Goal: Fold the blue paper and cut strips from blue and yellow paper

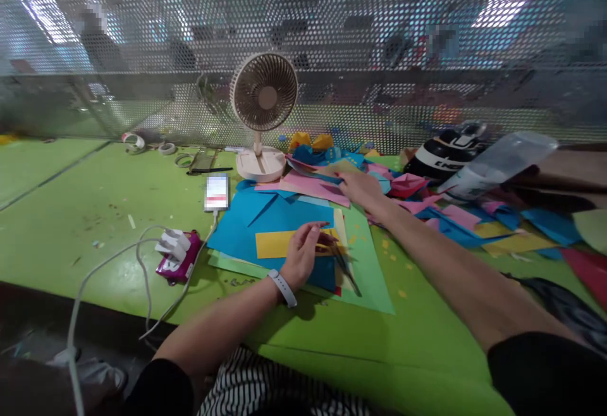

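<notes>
My left hand (306, 253), with a white band on its wrist, rests on a yellow paper strip (275, 243) that lies on a large blue sheet (265, 217); its fingers curl loosely near a pair of scissors (344, 265) lying beside it. My right hand (361, 188) reaches far forward and lies flat on a pink sheet (313, 186) at the edge of a heap of coloured papers (332, 157). A light green sheet (367, 264) lies under the blue one.
A small white desk fan (263, 109) stands at the back against a perforated metal screen. A phone (217, 193), a charger with white cables (175, 248), tape rolls (135, 142), a clear plastic bottle (497, 163) and a black-and-white helmet (446, 150) lie on the green table (71, 214).
</notes>
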The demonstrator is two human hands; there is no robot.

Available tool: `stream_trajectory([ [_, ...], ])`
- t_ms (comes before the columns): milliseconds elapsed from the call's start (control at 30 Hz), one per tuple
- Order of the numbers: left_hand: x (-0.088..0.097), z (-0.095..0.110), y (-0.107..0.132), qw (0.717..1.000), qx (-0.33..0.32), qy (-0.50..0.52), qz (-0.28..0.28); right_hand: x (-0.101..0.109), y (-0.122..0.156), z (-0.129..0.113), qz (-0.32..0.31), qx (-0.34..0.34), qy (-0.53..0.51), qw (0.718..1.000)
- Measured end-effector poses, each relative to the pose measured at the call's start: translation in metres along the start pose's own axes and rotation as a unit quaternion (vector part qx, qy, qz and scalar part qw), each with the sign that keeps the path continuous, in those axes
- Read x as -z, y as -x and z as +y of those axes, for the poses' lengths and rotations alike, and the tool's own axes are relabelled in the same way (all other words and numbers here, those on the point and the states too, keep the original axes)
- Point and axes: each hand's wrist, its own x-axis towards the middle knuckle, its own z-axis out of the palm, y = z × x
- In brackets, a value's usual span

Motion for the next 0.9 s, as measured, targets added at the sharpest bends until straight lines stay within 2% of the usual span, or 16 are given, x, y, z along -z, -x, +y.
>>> stream_trajectory([
  [133,0.000,0.007,-0.002,1.000,-0.011,-0.014,0.016,0.009,0.024,-0.004,0.090,-0.024,-0.028,0.995],
  [267,0.000,0.013,-0.006,0.999,-0.035,-0.011,0.025,0.017,0.057,0.000,0.136,-0.001,-0.052,0.989],
  [333,0.000,0.013,-0.008,0.998,-0.053,-0.025,0.007,0.020,0.067,0.002,0.151,0.020,-0.058,0.987],
  [433,-0.004,0.010,-0.006,0.997,-0.054,-0.052,-0.029,0.017,0.063,0.003,0.136,0.037,-0.058,0.988],
  [567,-0.013,0.006,-0.003,0.996,-0.032,-0.056,-0.064,0.003,0.036,0.002,0.074,0.018,-0.050,0.996],
  [667,-0.016,0.007,0.000,0.994,-0.016,-0.067,-0.083,-0.005,0.024,0.000,0.066,0.026,-0.056,0.996],
  [800,-0.006,0.020,0.006,0.985,-0.022,-0.109,-0.130,-0.005,0.045,-0.009,0.079,0.095,-0.081,0.989],
  [900,0.021,0.039,0.006,0.978,-0.056,-0.159,-0.122,-0.008,0.075,-0.022,0.063,0.159,-0.123,0.978],
])
